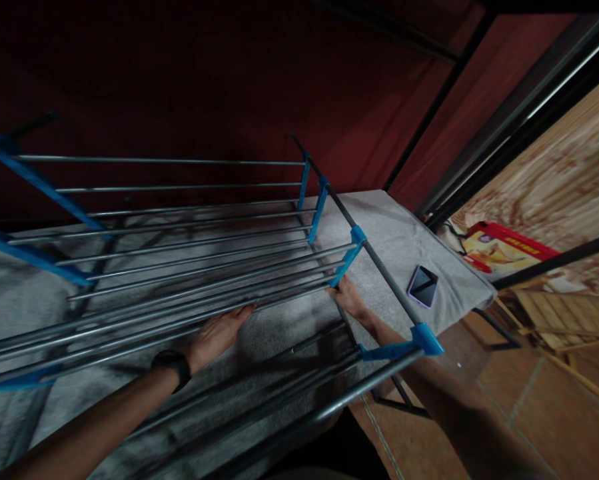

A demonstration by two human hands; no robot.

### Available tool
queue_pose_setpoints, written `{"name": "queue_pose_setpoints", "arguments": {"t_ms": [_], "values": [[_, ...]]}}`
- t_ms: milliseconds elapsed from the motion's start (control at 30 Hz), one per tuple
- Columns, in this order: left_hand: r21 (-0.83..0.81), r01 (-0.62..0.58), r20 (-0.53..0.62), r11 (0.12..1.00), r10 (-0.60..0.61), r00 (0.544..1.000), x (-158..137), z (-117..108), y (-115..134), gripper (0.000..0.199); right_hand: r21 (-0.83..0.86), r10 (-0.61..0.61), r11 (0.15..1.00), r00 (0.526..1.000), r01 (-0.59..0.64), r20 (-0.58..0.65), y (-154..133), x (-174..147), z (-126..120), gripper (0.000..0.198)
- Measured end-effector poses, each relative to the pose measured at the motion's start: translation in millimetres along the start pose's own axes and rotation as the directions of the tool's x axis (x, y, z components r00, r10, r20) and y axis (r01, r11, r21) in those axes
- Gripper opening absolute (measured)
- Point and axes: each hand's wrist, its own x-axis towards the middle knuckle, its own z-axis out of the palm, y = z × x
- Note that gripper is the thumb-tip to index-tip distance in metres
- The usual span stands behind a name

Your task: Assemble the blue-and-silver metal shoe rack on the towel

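Observation:
A rack of grey metal tubes (189, 270) and blue plastic brackets stands on a grey cloth-covered surface (279, 333). My left hand (219, 337), with a dark band at its wrist, is closed around a front lower tube near the middle of the rack; some fingers are hidden. At the rack's right side, my right hand (349, 298) grips the lower end of a blue bracket (348, 263), where tube ends meet it. That forearm passes beneath the right side bar (386, 277). Another blue bracket (389, 351) sticks out at the bar's near corner, with a tube running from it.
A phone (423, 287) lies on the cloth right of the rack. Beyond the surface's right edge are a red and yellow package (509, 247) and wooden slats (569, 313). A dark red wall or curtain (204, 87) stands behind; dark metal posts rise at right.

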Motion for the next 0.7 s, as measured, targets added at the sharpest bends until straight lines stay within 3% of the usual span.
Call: {"name": "queue_pose_setpoints", "arguments": {"t_ms": [267, 700], "values": [[0.003, 0.007, -0.029, 1.0, -0.007, 1.0, 3.1, 12.5, -8.8, 0.073, 0.015, 0.021, 1.0, 1.0, -0.02, -0.009, -3.6, -1.8, -0.5, 0.013], [0.001, -0.013, -0.03, 1.0, 0.013, 0.999, 5.9, 15.1, -13.7, 0.066, -0.047, -0.002, 0.999, 0.999, 0.005, 0.049, -28.8, -3.2, -9.4, 0.032]]}}
